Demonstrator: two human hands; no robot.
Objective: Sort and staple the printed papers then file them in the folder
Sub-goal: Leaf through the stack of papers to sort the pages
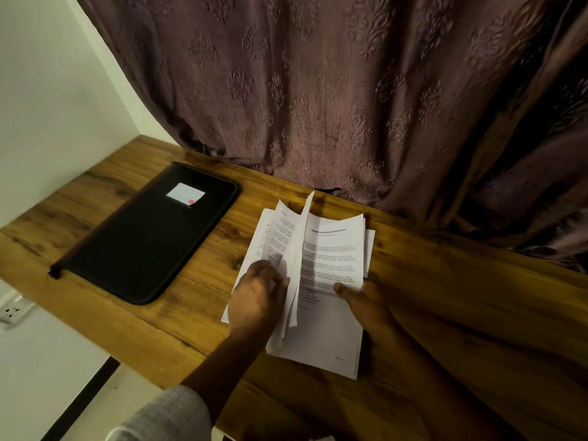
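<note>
A stack of printed papers lies on the wooden table, just right of centre. My left hand holds several sheets lifted and fanned up from the left side of the stack. My right hand holds the stack's right lower part, its thumb lying on the top page headed in bold print. A closed black zip folder with a white label lies flat to the left of the papers. No stapler is in view.
A patterned brown curtain hangs along the table's back edge. A white wall stands at the left, with a power socket below the table's left end. The table's front edge runs diagonally at lower left.
</note>
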